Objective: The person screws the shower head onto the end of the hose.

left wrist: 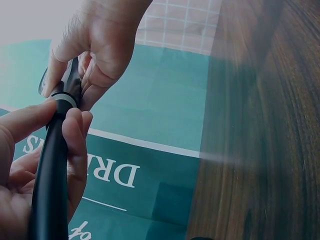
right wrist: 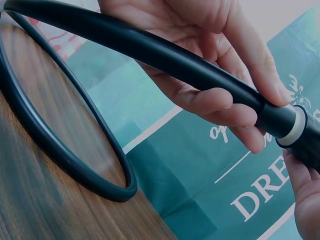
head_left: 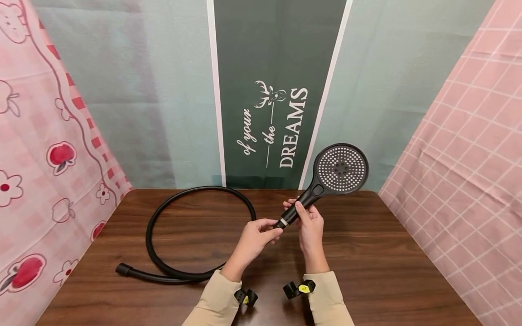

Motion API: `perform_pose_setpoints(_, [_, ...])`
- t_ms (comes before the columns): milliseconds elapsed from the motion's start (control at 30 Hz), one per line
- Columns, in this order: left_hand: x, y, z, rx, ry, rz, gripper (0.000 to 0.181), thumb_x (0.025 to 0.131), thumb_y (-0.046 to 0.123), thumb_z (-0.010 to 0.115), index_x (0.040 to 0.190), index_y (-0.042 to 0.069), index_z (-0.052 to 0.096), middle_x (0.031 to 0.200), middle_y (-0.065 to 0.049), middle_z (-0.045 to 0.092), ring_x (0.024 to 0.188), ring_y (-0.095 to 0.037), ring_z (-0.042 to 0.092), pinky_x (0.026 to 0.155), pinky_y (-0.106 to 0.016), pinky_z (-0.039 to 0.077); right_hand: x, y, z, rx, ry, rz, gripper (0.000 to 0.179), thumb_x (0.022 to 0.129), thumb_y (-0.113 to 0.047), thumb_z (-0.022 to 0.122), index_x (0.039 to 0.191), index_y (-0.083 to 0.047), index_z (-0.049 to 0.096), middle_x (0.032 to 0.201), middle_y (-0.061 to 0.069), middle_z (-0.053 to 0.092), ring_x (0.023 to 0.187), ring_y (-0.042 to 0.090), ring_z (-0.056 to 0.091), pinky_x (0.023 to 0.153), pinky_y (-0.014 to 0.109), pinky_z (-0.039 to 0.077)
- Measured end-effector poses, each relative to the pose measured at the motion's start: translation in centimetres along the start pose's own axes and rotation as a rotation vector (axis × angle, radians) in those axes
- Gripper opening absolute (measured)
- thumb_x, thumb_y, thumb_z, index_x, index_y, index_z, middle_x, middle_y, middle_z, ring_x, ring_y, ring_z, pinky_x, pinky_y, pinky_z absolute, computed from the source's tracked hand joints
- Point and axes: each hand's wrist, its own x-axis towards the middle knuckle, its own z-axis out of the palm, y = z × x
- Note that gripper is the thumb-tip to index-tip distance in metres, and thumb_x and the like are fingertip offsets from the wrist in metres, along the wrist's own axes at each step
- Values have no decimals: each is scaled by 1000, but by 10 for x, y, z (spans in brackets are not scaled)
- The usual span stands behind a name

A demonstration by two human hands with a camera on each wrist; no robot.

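Note:
A black shower head (head_left: 341, 168) with a round, dotted spray face is held tilted above the table by my right hand (head_left: 311, 231), thumb and fingers around its handle. My left hand (head_left: 253, 239) pinches the end of a black shower hose (head_left: 150, 233) at the bottom of that handle. In the right wrist view the hose's end fitting (right wrist: 278, 119) lines up with the handle, and a pale ring (right wrist: 295, 127) shows between the two. The left wrist view has the left thumb and fingers on the hose (left wrist: 52, 170) just below this ring.
On the brown wooden table (head_left: 367, 253) the hose lies in a big loop to the left, its other end fitting (head_left: 123, 270) near the left side. A green curtain (head_left: 183, 90) with printed words stands behind, and pink cloths (head_left: 469, 136) hang at both sides.

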Motion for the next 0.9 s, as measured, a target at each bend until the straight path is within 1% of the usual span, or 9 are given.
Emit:
perform_pose_setpoints(167, [-2,0,-3,5,-9,-6,30,93,18,70,116,-1,70,95,-23,73,81,-28,71,77,-46,59,-1,2,2,0,-14,-3,9,100,-11,59,106,-5,62,94,1,76,89,13,75,89,31,56])
perform_pose_setpoints(367, [-4,2,-6,-20,-24,-26,32,93,18,70,118,-2,69,96,-19,74,84,-33,73,76,-43,59,-2,2,4,1,-22,-1,11,99,-11,59,107,-4,61,96,5,76,90,14,75,89,31,56])
perform_pose_setpoints(600, [-3,4,-9,-4,-36,-33,33,93,19,70,117,-3,69,94,-18,74,79,-22,71,77,-42,59,-2,0,5,11,-27,-11,13,99,-13,60,109,-4,61,96,3,76,90,14,75,93,36,54])
perform_pose_setpoints(767, [-3,5,-9,9,-48,-23,32,95,21,68,116,-3,70,94,-22,74,78,-22,69,76,-39,58,-2,0,6,11,-39,-19,13,100,-12,59,109,-4,60,96,4,75,91,14,75,94,37,54])
perform_pose_setpoints(900, [-4,5,-9,13,-47,-18,30,96,20,67,115,-3,71,94,-21,74,77,-19,68,76,-37,58,-3,0,6,3,-41,-16,12,100,-12,59,109,-4,61,96,3,75,91,13,75,95,39,53])
